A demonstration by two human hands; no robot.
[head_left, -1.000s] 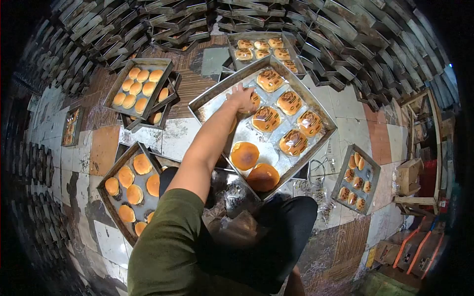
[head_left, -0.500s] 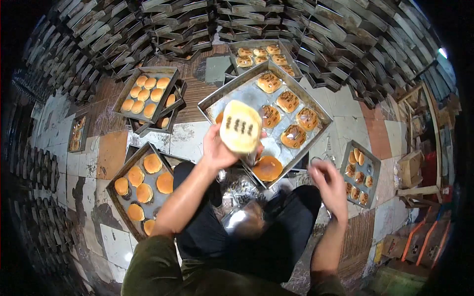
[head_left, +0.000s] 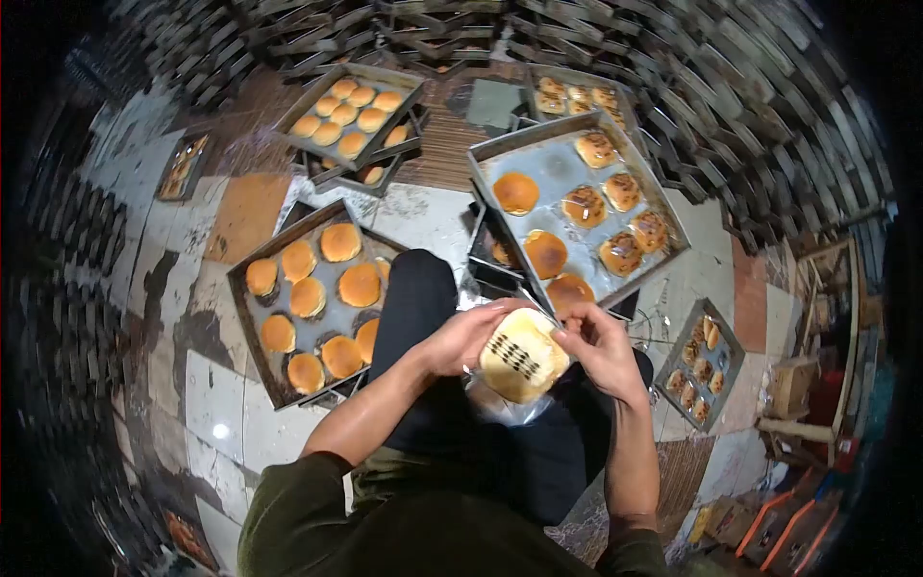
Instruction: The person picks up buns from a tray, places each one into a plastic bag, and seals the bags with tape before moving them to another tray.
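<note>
A bread bun (head_left: 520, 354) with a pale face and rows of dark marks is held over my lap. My left hand (head_left: 463, 338) grips its left edge, the fingers closed at the rim. On the opposite side, my right hand (head_left: 606, 356) pinches the upper right edge between thumb and fingers. Clear plastic (head_left: 514, 412) shows around the bun's lower end and hangs below it. Just beyond my hands is a large metal tray (head_left: 577, 207). Plain brown buns (head_left: 516, 193) lie along its left side, and dark-topped buns in shiny clear wrap (head_left: 584, 206) fill its right side.
A tray of brown buns (head_left: 252, 332) is beside my left knee. Stacked bun trays (head_left: 288, 130) stand farther back left, another tray (head_left: 623, 88) behind the large one. To the right are a small tray (head_left: 700, 415) and a wooden frame (head_left: 798, 430). Tall metal stacks (head_left: 663, 38) surround the floor.
The bun has come down towards my lap with my left hand. My right hand has moved in from the right and taken its other edge. The view has shifted, moving the trays in frame.
</note>
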